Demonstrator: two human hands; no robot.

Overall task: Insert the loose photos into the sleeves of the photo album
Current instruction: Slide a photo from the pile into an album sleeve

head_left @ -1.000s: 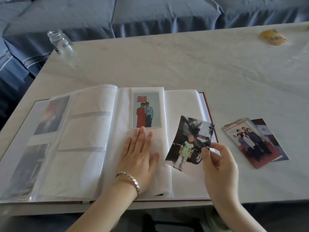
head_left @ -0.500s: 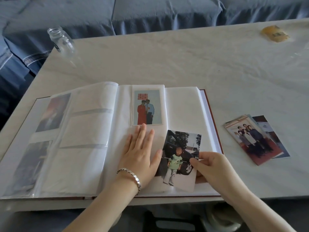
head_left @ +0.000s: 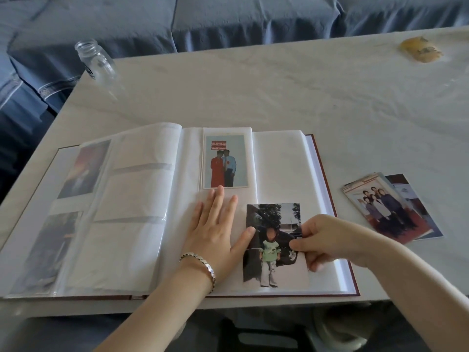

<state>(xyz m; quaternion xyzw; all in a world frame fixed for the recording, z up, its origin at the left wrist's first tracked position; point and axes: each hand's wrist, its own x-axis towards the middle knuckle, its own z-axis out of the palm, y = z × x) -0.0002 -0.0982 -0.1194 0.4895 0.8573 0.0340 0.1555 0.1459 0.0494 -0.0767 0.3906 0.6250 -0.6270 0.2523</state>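
Note:
The photo album (head_left: 284, 163) lies open on the white table. A photo of a couple (head_left: 224, 161) sits in the top sleeve of the narrow middle page. My left hand (head_left: 215, 229) lies flat with straight fingers on that page just below it, thumb touching the left edge of a photo of a child in green (head_left: 274, 250). My right hand (head_left: 322, 238) pinches that photo's right edge; the photo lies on the right-hand page. A small stack of loose photos (head_left: 390, 208) rests on the table right of the album.
An empty glass jar (head_left: 95, 60) stands near the table's far left corner. A yellowish object (head_left: 420, 50) lies at the far right. A blue-grey sofa (head_left: 228, 19) runs behind the table. The album's left pages (head_left: 83, 171) hold dim photos under plastic.
My right hand has brought the child photo down from the air and leftwards onto the right page, up against my left thumb. My left hand has stayed flat on the page.

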